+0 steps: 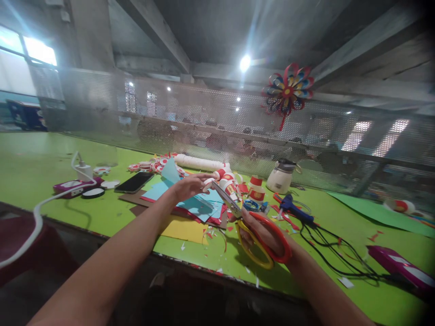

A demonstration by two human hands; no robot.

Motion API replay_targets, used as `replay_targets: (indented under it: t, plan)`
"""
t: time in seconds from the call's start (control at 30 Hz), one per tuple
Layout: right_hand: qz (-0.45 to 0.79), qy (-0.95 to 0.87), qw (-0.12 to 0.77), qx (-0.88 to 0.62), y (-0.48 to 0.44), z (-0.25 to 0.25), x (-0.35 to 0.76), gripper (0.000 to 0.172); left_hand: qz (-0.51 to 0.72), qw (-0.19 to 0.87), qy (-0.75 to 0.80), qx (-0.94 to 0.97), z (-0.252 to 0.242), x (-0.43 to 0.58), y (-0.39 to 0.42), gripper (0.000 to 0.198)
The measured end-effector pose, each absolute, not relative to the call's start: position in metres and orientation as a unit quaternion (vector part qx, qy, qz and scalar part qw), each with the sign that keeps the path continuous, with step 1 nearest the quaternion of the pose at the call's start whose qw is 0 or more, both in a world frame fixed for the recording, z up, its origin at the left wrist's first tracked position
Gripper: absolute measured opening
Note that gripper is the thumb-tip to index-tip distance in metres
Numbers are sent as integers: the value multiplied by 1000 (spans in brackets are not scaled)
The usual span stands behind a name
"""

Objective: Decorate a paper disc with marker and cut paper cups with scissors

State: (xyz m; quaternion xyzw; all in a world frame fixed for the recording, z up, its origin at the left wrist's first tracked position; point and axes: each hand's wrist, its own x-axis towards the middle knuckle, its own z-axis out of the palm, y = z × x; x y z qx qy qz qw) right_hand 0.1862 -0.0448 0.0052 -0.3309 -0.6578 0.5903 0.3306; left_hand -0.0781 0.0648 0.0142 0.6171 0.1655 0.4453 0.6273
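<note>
My left hand (190,186) reaches over the coloured paper, its fingers closed on a small white, ring-like paper piece (208,184). In my right hand (263,233) is a pair of scissors (234,207) with red and yellow handles. The blades point up and left, their tips close beside the white piece; I cannot tell whether they touch it. Light blue paper sheets (158,192) lie under my left hand, with yellow paper (185,230) nearer the edge. Just beyond the scissors are red-and-white paper cups (256,190) and a blue ring-shaped roll (250,206).
Left are a phone (135,182) and a purple power strip (73,186) with a white cable. Right are a blue glue gun (295,209), black cords and another purple power strip (401,267). A white kettle-like jug (281,176) stands behind, before a perforated metal screen (210,122).
</note>
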Motion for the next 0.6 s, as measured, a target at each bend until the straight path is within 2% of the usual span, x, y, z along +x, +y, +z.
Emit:
replay_targets:
  t: [0.3, 0.6]
  plan:
    - [623, -627, 324, -338, -42, 0, 186, 51, 443, 631, 177, 612, 15, -77, 63, 46]
    - [605, -634, 332, -348, -42, 3, 188, 47, 433, 637, 183, 611, 14, -78, 64, 45]
